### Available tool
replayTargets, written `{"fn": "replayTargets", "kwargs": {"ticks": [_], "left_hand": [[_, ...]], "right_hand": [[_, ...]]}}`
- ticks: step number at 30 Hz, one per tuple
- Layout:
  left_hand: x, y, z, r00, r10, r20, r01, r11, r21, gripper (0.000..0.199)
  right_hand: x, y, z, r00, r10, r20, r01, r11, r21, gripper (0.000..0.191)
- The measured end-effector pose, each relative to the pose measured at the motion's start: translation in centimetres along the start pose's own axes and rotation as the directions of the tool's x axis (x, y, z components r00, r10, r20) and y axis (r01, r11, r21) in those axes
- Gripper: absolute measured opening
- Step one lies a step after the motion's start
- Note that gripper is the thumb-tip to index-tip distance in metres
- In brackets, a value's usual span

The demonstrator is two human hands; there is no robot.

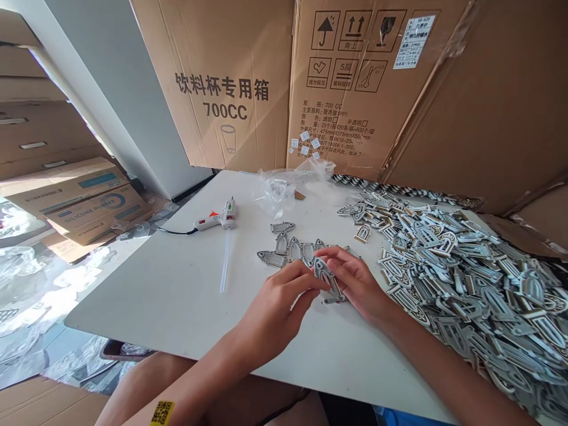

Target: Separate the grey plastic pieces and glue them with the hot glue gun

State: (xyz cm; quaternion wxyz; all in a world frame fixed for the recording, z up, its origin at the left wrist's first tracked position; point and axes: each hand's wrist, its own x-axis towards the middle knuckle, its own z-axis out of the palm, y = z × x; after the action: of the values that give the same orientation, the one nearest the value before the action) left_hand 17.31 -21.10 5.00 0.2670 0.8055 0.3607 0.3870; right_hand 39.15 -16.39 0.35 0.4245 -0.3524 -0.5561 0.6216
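Note:
Near the middle of the white table, my left hand (284,299) and my right hand (355,284) hold one grey arched piece (326,275) between them. Its pointed end faces away from me. The fingers of both hands are closed on its edges. Just behind my hands lie several similar grey arched pieces (294,249), close together on the table. One more piece (283,227) lies a little farther back. My fingers partly hide the held piece and some of those under and behind it.
A large heap of arched pieces (461,278) covers the table's right side. On the left of the table (146,290) lies a white glue gun (217,219) with a clear stick and black cable. Plastic bags (284,189) and tall cardboard boxes (231,53) are behind.

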Motion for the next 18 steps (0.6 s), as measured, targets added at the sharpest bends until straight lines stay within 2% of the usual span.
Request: {"fn": "replayTargets", "kwargs": {"ticks": [3,7,18], "left_hand": [[-0.11,-0.12,0.32,0.999,0.003,-0.047,-0.003,1.000,-0.005,0.026],[-0.08,-0.08,0.52,0.995,0.010,-0.102,-0.008,1.000,0.022,0.019],[-0.05,-0.08,0.61,0.988,0.064,-0.141,-0.062,0.998,0.023,0.017]], "right_hand": [[0.03,0.47,-0.19,0.999,-0.034,-0.002,0.034,0.999,-0.036,0.043],[-0.05,0.73,-0.39,0.997,-0.036,0.066,0.040,0.997,-0.068,0.044],[0.01,0.95,-0.48,0.995,-0.050,0.090,0.056,0.996,-0.065,0.044]]}}
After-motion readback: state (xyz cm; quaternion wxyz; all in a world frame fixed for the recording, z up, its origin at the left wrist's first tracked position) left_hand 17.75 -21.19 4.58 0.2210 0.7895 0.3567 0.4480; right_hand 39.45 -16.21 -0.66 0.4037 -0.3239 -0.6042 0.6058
